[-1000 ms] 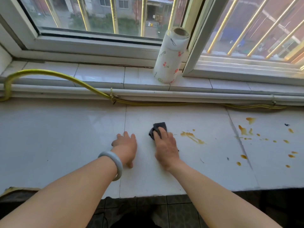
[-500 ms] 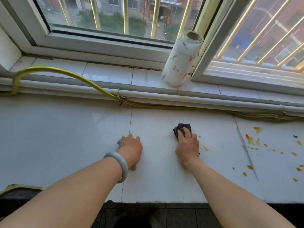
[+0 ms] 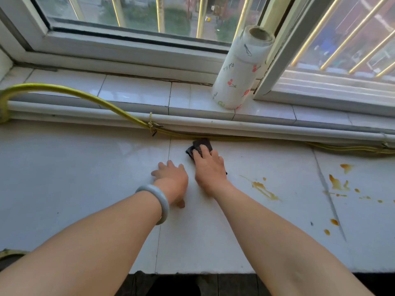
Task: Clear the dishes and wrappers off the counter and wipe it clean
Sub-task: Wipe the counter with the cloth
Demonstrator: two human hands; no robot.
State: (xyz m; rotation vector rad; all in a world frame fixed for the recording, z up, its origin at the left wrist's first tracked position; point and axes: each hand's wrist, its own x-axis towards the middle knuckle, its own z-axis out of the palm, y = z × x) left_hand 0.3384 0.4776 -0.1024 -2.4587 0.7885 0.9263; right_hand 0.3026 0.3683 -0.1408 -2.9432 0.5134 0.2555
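Observation:
The white tiled counter (image 3: pixel 74 178) fills the view. My right hand (image 3: pixel 209 167) presses a small dark cloth (image 3: pixel 202 145) flat onto it, close to the pipe at the counter's far edge; most of the cloth is hidden under the palm. My left hand (image 3: pixel 171 180), with a pale bangle on its wrist, rests flat on the counter just left of the right hand, holding nothing. An orange-brown sauce streak (image 3: pixel 261 189) lies to the right of my right hand. Several more sauce spots (image 3: pixel 337 183) dot the tile further right.
A roll of printed paper towel (image 3: pixel 239 73) stands on the tiled window sill behind. A yellow hose (image 3: pixel 85 94) is tied along a white pipe (image 3: pixel 277 127) at the back of the counter. The counter's front edge (image 3: pixel 192 271) drops to a dark floor.
My right hand has slid the cloth away from the sauce streak, to the far edge by the pipe. My left hand stays planted on the counter.

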